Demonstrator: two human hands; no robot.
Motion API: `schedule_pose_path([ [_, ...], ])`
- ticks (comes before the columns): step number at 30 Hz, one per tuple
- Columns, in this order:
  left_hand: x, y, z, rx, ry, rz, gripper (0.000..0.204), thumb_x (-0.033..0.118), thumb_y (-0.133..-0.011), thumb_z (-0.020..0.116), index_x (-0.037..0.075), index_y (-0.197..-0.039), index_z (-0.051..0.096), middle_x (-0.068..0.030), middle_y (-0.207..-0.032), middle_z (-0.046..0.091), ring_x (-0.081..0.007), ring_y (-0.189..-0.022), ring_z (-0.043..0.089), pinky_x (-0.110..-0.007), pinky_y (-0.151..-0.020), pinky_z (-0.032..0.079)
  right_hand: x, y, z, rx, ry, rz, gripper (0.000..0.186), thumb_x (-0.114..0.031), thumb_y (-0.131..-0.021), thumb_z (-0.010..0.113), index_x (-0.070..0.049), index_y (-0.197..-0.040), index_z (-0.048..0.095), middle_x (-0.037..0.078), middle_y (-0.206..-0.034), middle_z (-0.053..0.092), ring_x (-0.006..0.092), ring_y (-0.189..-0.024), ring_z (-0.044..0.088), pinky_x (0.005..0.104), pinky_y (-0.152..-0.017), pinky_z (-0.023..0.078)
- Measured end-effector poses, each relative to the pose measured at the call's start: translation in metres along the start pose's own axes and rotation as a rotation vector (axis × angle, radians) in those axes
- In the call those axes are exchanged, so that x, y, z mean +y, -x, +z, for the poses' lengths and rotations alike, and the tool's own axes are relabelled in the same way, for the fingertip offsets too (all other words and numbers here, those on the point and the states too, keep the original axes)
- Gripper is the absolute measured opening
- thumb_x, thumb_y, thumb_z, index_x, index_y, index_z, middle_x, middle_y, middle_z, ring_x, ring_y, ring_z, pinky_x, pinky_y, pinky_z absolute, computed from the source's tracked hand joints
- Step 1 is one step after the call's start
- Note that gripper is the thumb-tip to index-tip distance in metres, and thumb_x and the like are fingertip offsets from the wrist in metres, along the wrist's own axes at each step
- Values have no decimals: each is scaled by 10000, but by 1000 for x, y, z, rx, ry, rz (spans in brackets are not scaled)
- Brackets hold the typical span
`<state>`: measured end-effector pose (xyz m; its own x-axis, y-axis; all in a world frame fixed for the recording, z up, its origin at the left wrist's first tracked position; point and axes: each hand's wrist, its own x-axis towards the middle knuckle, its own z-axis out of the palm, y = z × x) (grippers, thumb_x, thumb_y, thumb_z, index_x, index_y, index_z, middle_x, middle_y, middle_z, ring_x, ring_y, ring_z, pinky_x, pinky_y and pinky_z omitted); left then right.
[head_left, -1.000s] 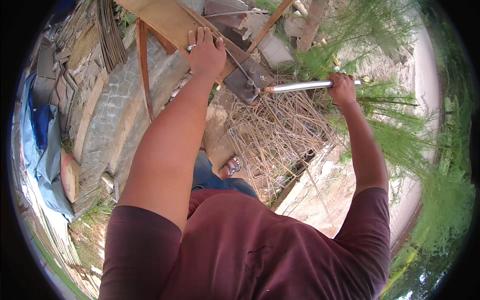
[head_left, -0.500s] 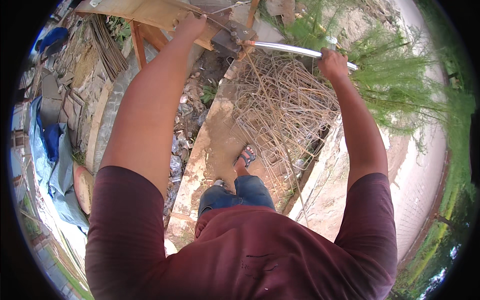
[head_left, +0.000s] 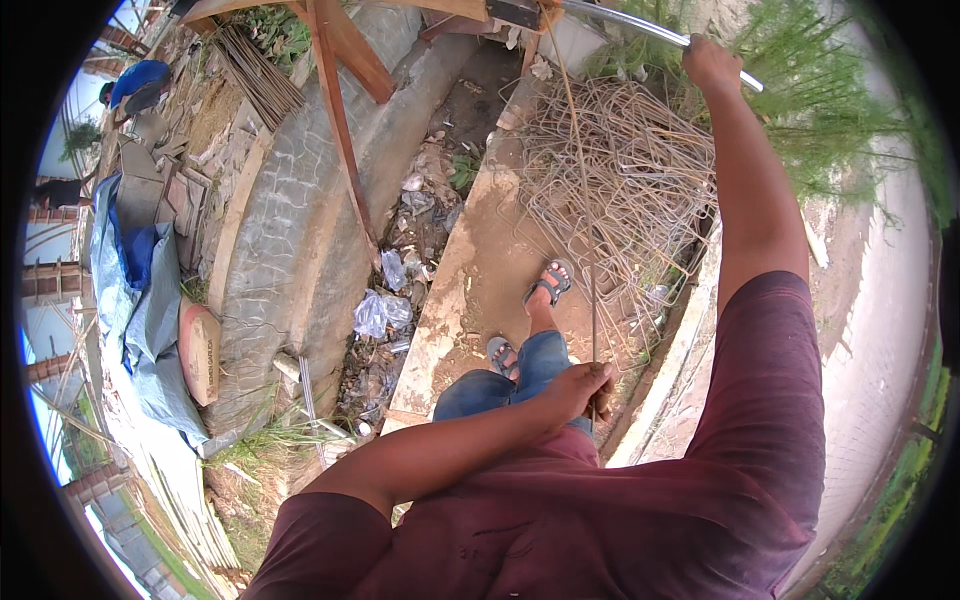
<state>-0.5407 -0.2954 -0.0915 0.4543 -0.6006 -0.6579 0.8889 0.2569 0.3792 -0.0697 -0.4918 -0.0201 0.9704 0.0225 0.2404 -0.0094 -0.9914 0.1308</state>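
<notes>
My right hand (head_left: 713, 62) is wrapped round the outer part of a shiny metal pipe (head_left: 635, 27), which reaches left to the end of a wooden bench (head_left: 420, 6) at the top edge. From that bench end a thin steel rod (head_left: 584, 180) runs down toward my body. In front of my waist, my left hand (head_left: 585, 390) is closed round the near part of this rod. Below the pipe and beside the rod lies a tangled heap of bent steel bars (head_left: 625, 170). The bench end is partly cut off by the picture's upper edge.
Left of my sandalled feet, a ditch holds plastic bags (head_left: 383, 312) and rubble, bordered by a stone wall (head_left: 270, 260). Wooden bench legs (head_left: 338, 130) stand over it. Farther left lie a blue tarp (head_left: 150, 330) and a cement sack (head_left: 198, 355). A person (head_left: 140, 82) bends at far left.
My left hand has come from the bench top back to my waist and now grips the rod. My right hand stays on the pipe. The view has shifted, so the bench sits higher.
</notes>
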Motion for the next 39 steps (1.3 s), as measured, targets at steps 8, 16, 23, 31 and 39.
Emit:
schedule_pose_path([
  [8,73,192,-179,800,-530,321,510,506,-929,495,54,-694,472,33,-543,400,-95,-456,363,-265,-437,299,-53,125,-26,-8,-326,-10,451,-481,-916,447,-33,-929,497,233,-868,643,412,-848,629,508,-736,501],
  [16,144,243,-227,1175,-1333,495,418,392,-917,522,0,-785,583,-251,-683,557,-448,-671,544,-466,-588,412,-33,103,-59,-208,-360,-91,572,-556,-928,373,-3,-942,519,268,-840,624,430,-881,604,514,-773,468],
  [23,123,225,-218,1290,-1226,424,402,406,-903,539,20,-813,604,-249,-679,568,-446,-678,562,-475,-596,426,-42,107,-84,-247,-424,-119,544,-526,-922,437,10,-904,532,258,-823,619,446,-830,596,505,-743,473],
  [31,133,227,-213,1347,-1202,408,392,379,-908,543,21,-751,574,-220,-609,541,-422,-598,544,-470,-548,399,-16,96,-96,-1098,-1178,272,417,-456,-947,475,-84,-759,458,17,-487,389,106,-349,342,276,-322,295],
  [39,211,277,-255,1282,-1200,327,352,310,-909,559,2,-738,536,-160,-575,502,-264,-528,487,-399,-538,377,-70,156,-87,-1023,-1427,453,426,-453,-936,507,-64,-766,471,24,-499,437,113,-331,384,277,-327,313],
])
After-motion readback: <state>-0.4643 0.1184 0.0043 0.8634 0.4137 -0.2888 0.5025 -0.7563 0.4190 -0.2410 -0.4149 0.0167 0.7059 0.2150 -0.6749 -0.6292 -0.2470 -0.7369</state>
